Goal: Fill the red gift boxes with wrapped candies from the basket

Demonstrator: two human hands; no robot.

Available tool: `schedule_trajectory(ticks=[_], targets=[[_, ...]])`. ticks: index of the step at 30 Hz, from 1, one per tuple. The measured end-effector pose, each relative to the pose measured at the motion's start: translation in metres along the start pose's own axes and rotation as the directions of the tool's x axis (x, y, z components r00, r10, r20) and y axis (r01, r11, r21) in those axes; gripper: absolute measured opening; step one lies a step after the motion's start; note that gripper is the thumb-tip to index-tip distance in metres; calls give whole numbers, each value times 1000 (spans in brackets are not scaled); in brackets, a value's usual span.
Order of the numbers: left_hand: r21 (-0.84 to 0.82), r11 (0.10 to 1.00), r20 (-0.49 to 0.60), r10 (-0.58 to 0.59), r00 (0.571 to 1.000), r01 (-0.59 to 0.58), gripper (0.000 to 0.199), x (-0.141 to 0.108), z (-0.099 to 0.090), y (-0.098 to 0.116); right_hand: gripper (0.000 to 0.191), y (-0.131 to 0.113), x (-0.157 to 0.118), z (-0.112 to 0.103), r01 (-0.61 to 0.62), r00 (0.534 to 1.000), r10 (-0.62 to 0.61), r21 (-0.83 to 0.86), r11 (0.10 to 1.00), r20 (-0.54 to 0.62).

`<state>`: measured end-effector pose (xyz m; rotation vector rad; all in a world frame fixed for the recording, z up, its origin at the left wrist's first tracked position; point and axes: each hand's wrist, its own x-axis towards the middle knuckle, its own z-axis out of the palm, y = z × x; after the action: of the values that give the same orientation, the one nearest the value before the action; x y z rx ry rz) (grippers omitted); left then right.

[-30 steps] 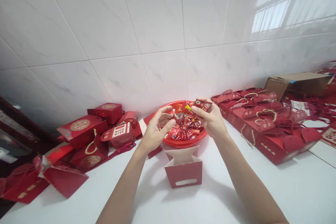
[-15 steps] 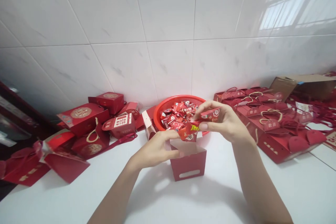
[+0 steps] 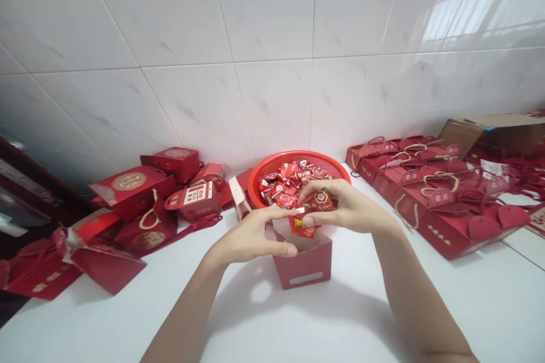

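Where the right hand (image 3: 351, 208) is: just right of centre, thumb and fingertips closed in a pinch on a dark red foil-like packet with a white flower mark (image 3: 321, 202).
Second packet: a bright red wrapped packet with yellow lettering (image 3: 305, 231), below the right thumb, over the box's mouth.
Box: a small red cardboard box with a pale inside (image 3: 303, 265), upright and open-topped, lower centre.
Left hand (image 3: 253, 238): at the box's left side, thumb and fingers well parted about its upper edge; whether they touch it, I cannot tell.
Basket: a round red perforated plastic basket (image 3: 341, 169), mid-frame behind the box, holding a heap of red wrapped sweets (image 3: 286, 186).
Left of frame: a jumbled pile of red gift boxes (image 3: 128, 195).
Right of frame: red boxes with rope handles (image 3: 430, 221), lined up on the white tabletop (image 3: 306, 323).
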<state>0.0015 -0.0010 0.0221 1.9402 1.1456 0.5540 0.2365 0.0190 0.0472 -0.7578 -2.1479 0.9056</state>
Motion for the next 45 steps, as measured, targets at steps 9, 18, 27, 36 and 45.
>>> schedule_trajectory(ticks=[9, 18, 27, 36, 45], targets=[[-31, 999, 16, 7, 1000, -7, 64, 0, 0, 0, 18, 2, 2, 7, 9, 1000, -10, -77, 997, -15], [-81, 996, 91, 31, 995, -24, 46, 1, 0, 5, 16, -3, 3, 20, 47, 997, -47, 9, 999, 60], [-35, 999, 61, 37, 997, -35, 62, 1, 0, 0, 17, -11, -10, -1, 77, 997, -77, -27, 997, -28], [108, 990, 45, 86, 995, -91, 64, -3, -1, -3, 19, -7, -24, -27, 89, 988, -88, 0, 996, -126], [67, 979, -173, 200, 964, -191, 56, 5, 8, -9, 42, 45, -33, -14, 2, 991, 1, 23, 1000, -134]])
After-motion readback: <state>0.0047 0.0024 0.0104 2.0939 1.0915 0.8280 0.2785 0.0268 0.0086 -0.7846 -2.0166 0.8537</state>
